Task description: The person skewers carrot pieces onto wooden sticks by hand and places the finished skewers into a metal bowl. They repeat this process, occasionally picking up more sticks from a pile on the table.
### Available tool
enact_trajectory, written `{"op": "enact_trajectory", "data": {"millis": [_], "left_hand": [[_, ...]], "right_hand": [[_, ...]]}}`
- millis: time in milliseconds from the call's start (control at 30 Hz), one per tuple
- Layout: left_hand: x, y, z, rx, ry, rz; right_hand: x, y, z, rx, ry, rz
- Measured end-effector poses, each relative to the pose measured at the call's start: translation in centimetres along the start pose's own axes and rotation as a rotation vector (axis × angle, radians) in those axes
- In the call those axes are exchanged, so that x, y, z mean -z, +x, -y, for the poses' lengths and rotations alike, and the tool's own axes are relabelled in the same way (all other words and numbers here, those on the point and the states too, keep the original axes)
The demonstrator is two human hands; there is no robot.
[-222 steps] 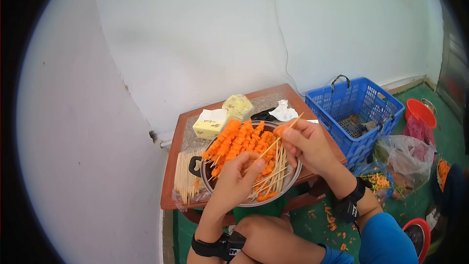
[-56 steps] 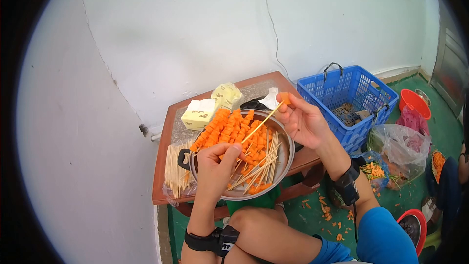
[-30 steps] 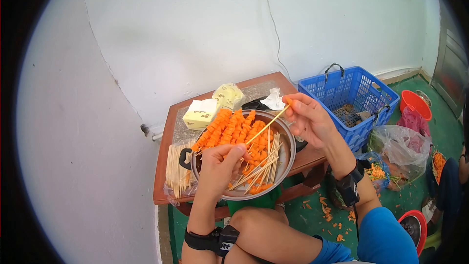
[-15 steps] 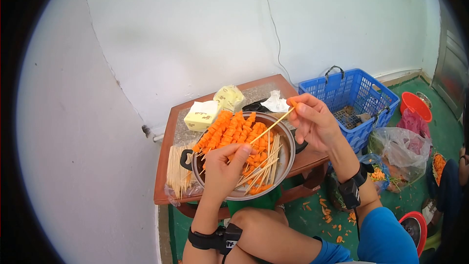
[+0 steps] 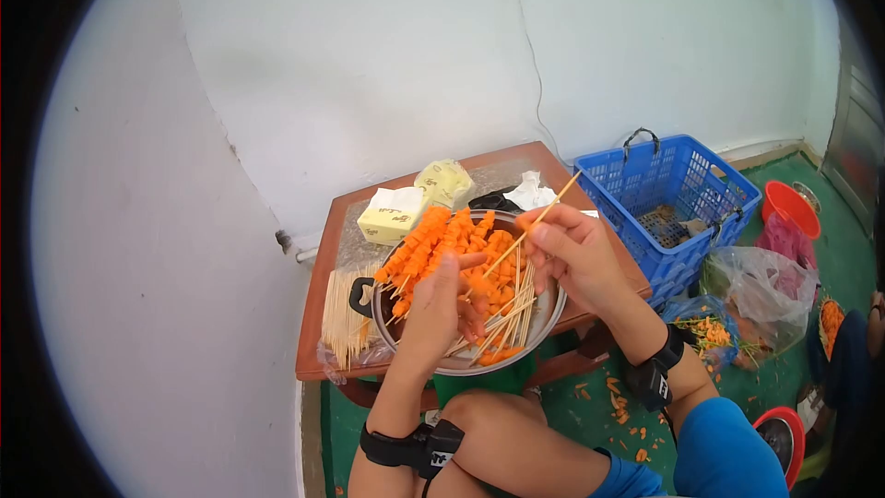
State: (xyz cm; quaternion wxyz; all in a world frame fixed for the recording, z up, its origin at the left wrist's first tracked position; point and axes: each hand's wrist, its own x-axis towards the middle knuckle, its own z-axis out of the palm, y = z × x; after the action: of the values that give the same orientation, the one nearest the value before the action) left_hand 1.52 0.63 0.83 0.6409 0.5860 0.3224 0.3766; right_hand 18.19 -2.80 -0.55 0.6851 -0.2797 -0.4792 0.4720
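Skewer (image 5: 503, 257) now pokes past R hand (image 5: 579, 260); L hand (image 5: 439, 307) prob. off it.

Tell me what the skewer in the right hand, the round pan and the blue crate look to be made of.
Skewer: likely bamboo or wood, uncoated, judging by its pale tan colour.
Pan: probably metal, smooth, with a greyish sheen on its rim; the black handle could be plastic.
Crate: most likely moulded plastic, given its even blue colour and lattice walls.

Blue sleeve (image 5: 728, 450), black forearm straps (image 5: 390, 448), boxy white-marked black modules (image 5: 446, 443)
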Motion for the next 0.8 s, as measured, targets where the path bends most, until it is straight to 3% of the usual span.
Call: {"op": "enact_trajectory", "data": {"millis": [100,200,500,600,667,800], "left_hand": [[1.6,0.6,0.5,0.046,0.221,0.173],[1.7,0.4,0.4,0.026,0.067,0.276],[1.6,0.1,0.3,-0.308,0.239,0.150],[1.3,0.2,0.7,-0.363,0.383,0.155],[0.3,0.1,1.0,-0.365,0.385,0.166],[0.0,0.1,1.0,-0.389,0.417,0.156]], "right_hand": [[-0.1,0.2,0.4,0.060,0.011,-0.068],[-0.1,0.4,0.3,0.097,0.029,-0.129],[0.3,0.3,0.9,-0.013,0.052,-0.096],[0.3,0.1,0.7,-0.112,0.136,-0.031],[-1.5,-0.8,0.1,-0.226,0.015,0.026],[-1.2,-0.3,-1.4,-0.162,0.038,0.046]]}}
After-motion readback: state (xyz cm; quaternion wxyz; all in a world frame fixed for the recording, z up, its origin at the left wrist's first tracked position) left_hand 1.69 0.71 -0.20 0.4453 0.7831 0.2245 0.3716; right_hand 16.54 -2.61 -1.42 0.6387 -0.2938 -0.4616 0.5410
